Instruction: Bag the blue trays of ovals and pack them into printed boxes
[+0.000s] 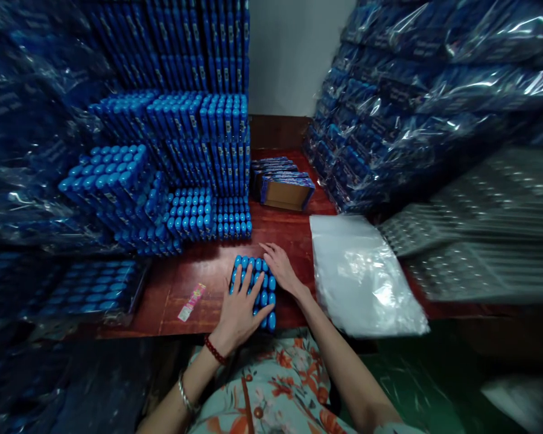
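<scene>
A block of small items with glossy blue rounded tops (pixel 271 298) stands in rows at the table's near edge, in front of me. My left hand (pixel 242 310) lies across its top and left side, fingers spread and palm down. At the block's far right corner is my right hand (pixel 280 268), fingers stretched out and pointing away to the left, touching or just beside it. Neither hand is wrapped round anything. The lower part of the block is hidden under my left hand. A pink printed strip (pixel 192 301) lies on the table to the left.
Similar blue-topped blocks (pixel 190 211) are stacked high at the back left. An open cardboard box (pixel 287 193) with printed cards stands behind. Clear plastic bags (pixel 364 274) lie right, beside grey moulded trays (pixel 475 271). Plastic-wrapped blue packs (pixel 389 114) tower at the back right.
</scene>
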Tool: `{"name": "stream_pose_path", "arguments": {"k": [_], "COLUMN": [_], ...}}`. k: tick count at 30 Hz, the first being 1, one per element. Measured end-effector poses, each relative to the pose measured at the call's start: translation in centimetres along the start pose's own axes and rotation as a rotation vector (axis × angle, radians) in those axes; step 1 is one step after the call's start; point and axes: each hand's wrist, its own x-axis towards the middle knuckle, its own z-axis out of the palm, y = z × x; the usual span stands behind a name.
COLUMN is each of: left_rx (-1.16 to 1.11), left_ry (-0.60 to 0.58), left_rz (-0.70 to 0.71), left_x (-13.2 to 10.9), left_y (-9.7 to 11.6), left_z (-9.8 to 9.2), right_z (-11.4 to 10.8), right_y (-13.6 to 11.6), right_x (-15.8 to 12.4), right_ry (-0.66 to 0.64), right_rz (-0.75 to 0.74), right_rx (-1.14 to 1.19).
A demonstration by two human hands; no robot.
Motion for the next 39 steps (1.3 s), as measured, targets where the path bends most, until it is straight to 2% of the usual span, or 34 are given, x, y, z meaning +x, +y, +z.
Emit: {"name": "stream_pose_path", "arguments": {"k": [2,3,4,7,8,10,12,14,16,19,22,25,27,29,32,36,37,39], "left_rx": [0.018,0.019,0.018,0.021,0.025,0.027,0.032,0.051,0.086,0.149,0.17,0.167,0.179,0.198,0.203,0.202,0.201,0.177], "left_ry": [-0.012,-0.012,-0.01,-0.011,-0.012,-0.009,0.009,0.024,0.029,0.039,0.047,0.05,0.08,0.112,0.131,0.124,0.098,0.014], "left_rz": [0.008,0.012,0.017,0.026,0.026,0.03,0.037,0.042,0.041,0.009,-0.061,-0.085,-0.026,0.105,0.31,0.338,0.344,0.366], "left_x": [0.4,0.9,1.5,3.6,4.2,4.9,5.1,5.0,4.8,4.5,4.3,4.2,4.4,4.9,6.4,9.7,10.6,12.4], "left_y": [0.0,0.0,0.0,-0.2,-0.3,-0.6,-0.7,-0.6,-0.4,0.0,0.2,0.4,1.1,2.8,6.3,9.7,10.0,9.8], "left_z": [-0.2,-0.4,-0.6,-0.7,-0.6,-0.1,0.3,0.4,0.4,0.5,0.7,0.5,-0.1,-0.6,-0.7,-0.4,-0.7,-1.9], "right_z": [-0.4,-0.7,-1.2,-3.9,-5.2,-8.4,-11.6,-14.1,-15.1,-14.5,-13.7,-14.2,-15.0,-15.7,-16.3,-17.0,-17.5,-18.5], "right_y": [-0.2,-0.4,-0.5,0.2,1.1,3.5,6.6,9.6,11.6,12.6,11.6,9.2,6.8,3.9,-0.3,-3.9,-4.5,-5.8], "right_x": [-0.5,-0.9,-1.4,-3.9,-5.1,-7.9,-10.8,-13.2,-14.3,-13.9,-11.9,-9.5,-7.6,-5.7,-3.1,-1.2,-1.2,-1.5], "right_ry": [-0.039,-0.018,0.04,0.34,0.412,0.433,0.342,0.271,0.322,0.469,0.493,0.462,0.361,0.196,-0.03,-0.215,-0.231,-0.183], "right_rz": [0.038,0.036,0.032,0.064,0.087,0.13,0.186,0.253,0.287,0.278,0.27,0.24,0.195,0.156,0.167,0.211,0.225,0.248], "right_rx": [0.035,0.073,0.111,0.096,0.019,-0.21,-0.424,-0.52,-0.503,-0.418,-0.39,-0.37,-0.392,-0.47,-0.598,-0.7,-0.761,-0.894]}}
